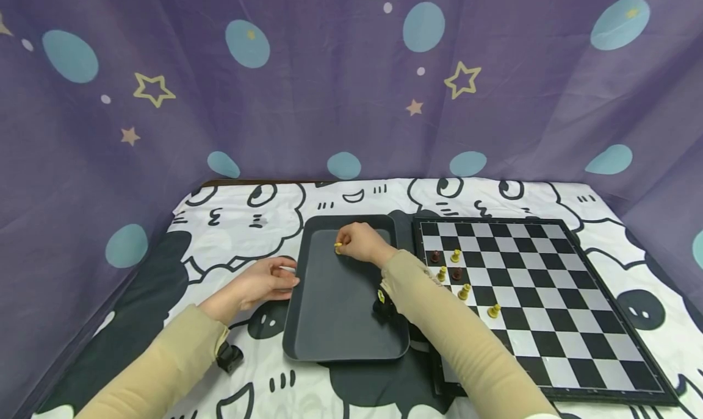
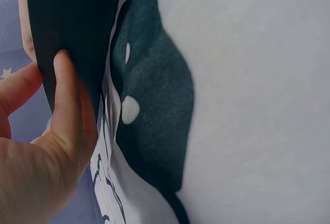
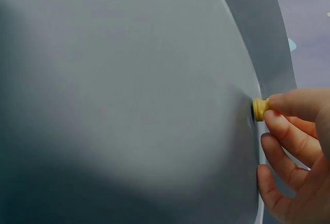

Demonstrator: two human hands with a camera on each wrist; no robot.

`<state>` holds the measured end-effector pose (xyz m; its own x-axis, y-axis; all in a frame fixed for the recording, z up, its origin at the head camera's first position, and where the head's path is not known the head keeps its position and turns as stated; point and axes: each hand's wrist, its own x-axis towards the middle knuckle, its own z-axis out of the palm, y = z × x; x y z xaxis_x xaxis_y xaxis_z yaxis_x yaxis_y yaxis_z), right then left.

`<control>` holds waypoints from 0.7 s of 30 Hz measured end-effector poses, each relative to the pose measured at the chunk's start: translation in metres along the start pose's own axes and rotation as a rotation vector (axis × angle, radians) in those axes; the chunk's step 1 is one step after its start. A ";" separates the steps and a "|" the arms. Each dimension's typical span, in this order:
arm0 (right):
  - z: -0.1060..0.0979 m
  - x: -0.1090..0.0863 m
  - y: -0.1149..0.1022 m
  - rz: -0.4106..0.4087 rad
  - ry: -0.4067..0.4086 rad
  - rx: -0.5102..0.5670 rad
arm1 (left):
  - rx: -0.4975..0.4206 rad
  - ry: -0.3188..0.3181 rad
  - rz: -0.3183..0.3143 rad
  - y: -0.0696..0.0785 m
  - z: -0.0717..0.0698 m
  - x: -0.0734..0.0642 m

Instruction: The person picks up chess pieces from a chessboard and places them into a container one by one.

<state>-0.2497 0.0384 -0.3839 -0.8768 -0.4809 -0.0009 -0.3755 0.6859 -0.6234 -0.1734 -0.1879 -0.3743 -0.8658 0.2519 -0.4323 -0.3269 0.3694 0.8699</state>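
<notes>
A dark grey tray [image 1: 346, 321] lies left of a chessboard [image 1: 540, 297]. Over the tray's far part, my right hand [image 1: 362, 242] pinches a small yellow chess piece [image 3: 259, 109] between thumb and forefinger. The piece's round base faces the tray floor, close to the far wall in the right wrist view; its top is hidden by the fingertips. At the tray's left rim is my left hand [image 1: 266, 283], its thumb and fingers holding the wall, with fingertips [image 2: 63, 61] against the outer side.
Several yellow chess pieces [image 1: 464, 291] and two dark red ones [image 1: 457, 274] stand on the board's left side, beyond my right forearm. A patterned white, black and grey cloth [image 1: 247, 224] covers the table. Behind it hangs a purple curtain [image 1: 329, 102].
</notes>
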 end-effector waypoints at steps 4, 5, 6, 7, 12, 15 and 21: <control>0.003 0.000 0.001 -0.005 -0.010 -0.006 | 0.010 0.007 -0.011 -0.001 0.002 -0.002; 0.003 0.000 0.001 -0.005 -0.011 -0.008 | 0.010 0.008 -0.011 -0.001 0.002 -0.002; 0.004 0.000 0.001 -0.004 -0.012 -0.010 | 0.011 0.006 -0.009 -0.001 0.002 -0.002; 0.003 0.000 0.001 -0.002 -0.013 -0.012 | 0.011 0.005 -0.007 -0.001 0.002 -0.002; 0.003 0.000 0.001 0.012 -0.024 -0.023 | 0.009 0.001 -0.001 -0.001 0.001 -0.001; 0.002 0.001 0.001 0.014 -0.027 -0.030 | 0.011 0.001 0.002 -0.001 0.001 -0.001; -0.002 0.000 0.001 0.019 -0.022 -0.046 | 0.016 0.001 0.008 0.001 0.001 -0.002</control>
<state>-0.2508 0.0399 -0.3828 -0.8772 -0.4792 -0.0295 -0.3729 0.7188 -0.5867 -0.1719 -0.1870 -0.3726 -0.8688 0.2535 -0.4254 -0.3144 0.3813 0.8693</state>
